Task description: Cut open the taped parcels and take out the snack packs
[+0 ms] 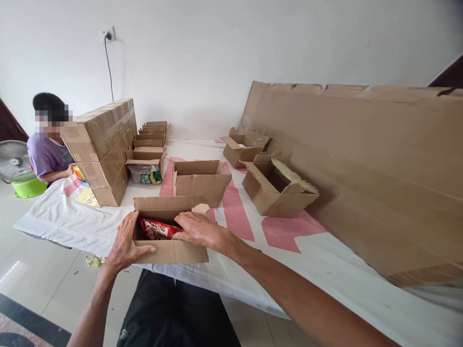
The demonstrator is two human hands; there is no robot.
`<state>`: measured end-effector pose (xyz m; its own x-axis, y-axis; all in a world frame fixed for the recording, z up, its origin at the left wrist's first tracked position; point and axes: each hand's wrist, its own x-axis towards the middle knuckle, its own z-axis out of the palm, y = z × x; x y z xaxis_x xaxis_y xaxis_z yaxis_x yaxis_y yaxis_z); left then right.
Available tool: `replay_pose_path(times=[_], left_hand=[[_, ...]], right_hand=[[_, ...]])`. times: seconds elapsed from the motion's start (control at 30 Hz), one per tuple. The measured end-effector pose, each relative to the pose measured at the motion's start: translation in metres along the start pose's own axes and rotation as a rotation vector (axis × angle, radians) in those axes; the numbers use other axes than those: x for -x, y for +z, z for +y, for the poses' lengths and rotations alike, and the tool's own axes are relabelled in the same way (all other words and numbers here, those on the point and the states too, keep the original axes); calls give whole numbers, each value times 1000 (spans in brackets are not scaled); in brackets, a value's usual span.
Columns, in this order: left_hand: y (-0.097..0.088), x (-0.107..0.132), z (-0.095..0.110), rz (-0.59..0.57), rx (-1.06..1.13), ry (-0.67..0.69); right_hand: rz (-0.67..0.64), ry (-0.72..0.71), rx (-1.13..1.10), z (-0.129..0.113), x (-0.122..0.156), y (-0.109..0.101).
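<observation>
A small open cardboard box (170, 251) sits at the near edge of the white and pink sheet (325, 260). Inside it lies a red snack packet (157, 230). My left hand (126, 241) clasps the box's left side, thumb along the front wall and fingers over the rim. My right hand (197, 229) rests on the box's right rim, fingers curled down onto the packet's end and the flap there.
Three more open boxes (200, 182) (277, 187) (243, 147) stand farther back. A stack of taped boxes (103, 149) is at the left, with a row of open boxes (148, 152) behind. A long cardboard sheet (361, 164) leans on the right. Another person's purple sleeve (45, 154) is at far left.
</observation>
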<state>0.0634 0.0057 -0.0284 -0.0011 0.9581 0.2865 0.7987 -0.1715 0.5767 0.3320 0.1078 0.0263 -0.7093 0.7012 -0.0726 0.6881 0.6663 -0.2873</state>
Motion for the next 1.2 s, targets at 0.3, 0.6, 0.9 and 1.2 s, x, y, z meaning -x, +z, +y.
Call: replay_pose_path(times=[0.3,0.6,0.9,1.2], left_hand=[[5,3,1,1,108,-34],[13,16,11,-31,187,-86],[4,15,21,-30,184,-105],[-16,0,14,76,205,-145]], right_hand=[[-167,39,107,-13,-24,-3],[-77,-48,25,17,-20,42],[19,-12,-84,-4,-10,-3],[112,-92,-582,-1,5,-87]])
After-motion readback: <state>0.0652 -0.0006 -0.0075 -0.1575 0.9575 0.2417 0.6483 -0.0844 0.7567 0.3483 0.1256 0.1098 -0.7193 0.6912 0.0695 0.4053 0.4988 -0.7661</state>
